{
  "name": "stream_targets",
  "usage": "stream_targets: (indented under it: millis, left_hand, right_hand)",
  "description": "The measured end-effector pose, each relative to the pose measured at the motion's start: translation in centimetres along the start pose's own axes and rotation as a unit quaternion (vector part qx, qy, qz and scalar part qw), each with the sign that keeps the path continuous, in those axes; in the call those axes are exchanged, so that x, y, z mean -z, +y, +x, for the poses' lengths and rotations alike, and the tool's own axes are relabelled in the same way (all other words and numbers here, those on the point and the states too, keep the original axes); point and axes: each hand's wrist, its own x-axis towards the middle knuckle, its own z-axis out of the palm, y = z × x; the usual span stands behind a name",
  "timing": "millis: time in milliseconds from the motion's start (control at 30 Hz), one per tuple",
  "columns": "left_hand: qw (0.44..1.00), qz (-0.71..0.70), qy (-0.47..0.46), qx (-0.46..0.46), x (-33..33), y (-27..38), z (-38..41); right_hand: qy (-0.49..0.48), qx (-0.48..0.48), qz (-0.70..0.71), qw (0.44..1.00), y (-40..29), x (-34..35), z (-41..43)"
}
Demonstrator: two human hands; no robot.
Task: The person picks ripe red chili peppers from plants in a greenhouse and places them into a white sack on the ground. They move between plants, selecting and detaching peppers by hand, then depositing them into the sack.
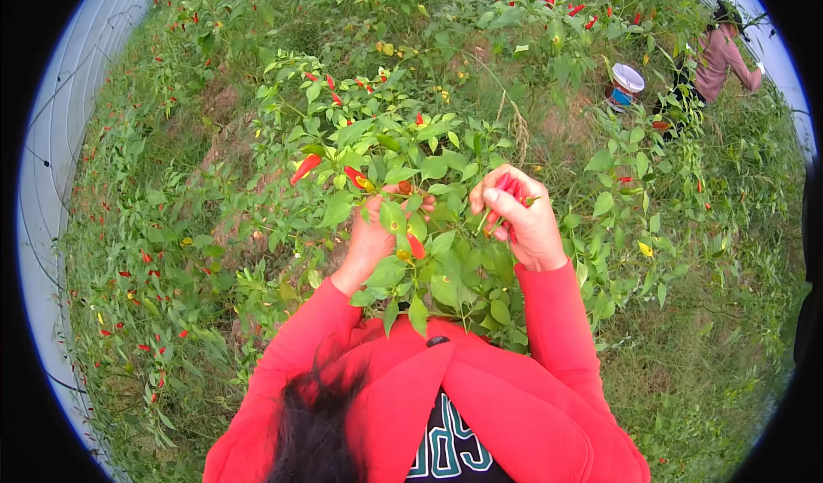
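My right hand point(539, 231) is closed around several picked red chili peppers point(505, 186), whose green stems stick out between the fingers. My left hand point(373, 235) reaches into the chili plant point(434, 167) in front of me. Leaves cover part of its fingers, so what they grip cannot be made out. Beside those fingers hangs a red chili with a yellowish end point(355, 177), and a dark reddish one point(405, 187) shows at the fingertips. An orange-red chili point(416, 246) hangs below the left hand. Another red chili point(305, 168) is farther left on the plant.
A white bucket point(628, 79) with a blue patch stands among the plants at upper right. Near it, a person point(717, 65) in a pinkish top bends among the plants. Pale plastic sheeting point(54, 129) curves along the left side. Dry grass point(521, 126) rises beyond my right hand.
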Motion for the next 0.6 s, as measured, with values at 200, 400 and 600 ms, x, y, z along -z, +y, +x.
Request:
stream_targets:
  millis: [200,400,600]
  left_hand:
    - [0.997,0.077,0.020,-0.016,-0.3,0.0,0.4]
    - [0.965,0.227,0.105,-0.077,-1.7,1.0,-0.1]
    - [0.921,0.214,0.155,-0.285,-2.2,3.0,-3.1]
  right_hand:
    - [-0.199,0.039,-0.303,0.931,-3.4,-3.2,-1.4]
    - [-0.197,0.159,-0.403,0.879,-1.8,-4.4,-0.6]
    - [-0.010,-0.017,-0.139,0.990,-1.2,-2.7,0.8]
